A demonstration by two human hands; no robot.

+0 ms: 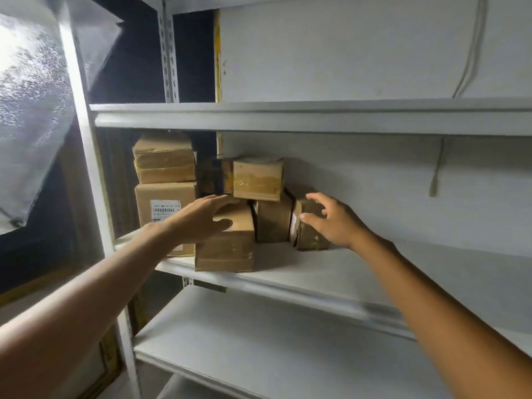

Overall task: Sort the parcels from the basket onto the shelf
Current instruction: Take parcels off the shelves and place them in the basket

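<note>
Fingers (223, 199) straight, your left hand (201, 218) steadies the front parcel (227, 249) while your right hand (334, 223), spread wide, touches the end parcel (308, 237), seemingly packing the cluster tight on the shelf (374, 272).

Clustered at L end of mid shelf (359, 272): far L, upper parcel (164, 158) on labelled parcel (164, 205); to R, front parcel (230, 246), then middle parcel (272, 223) w/ small parcel (257, 178) atop, then end parcel (309, 236).
</note>
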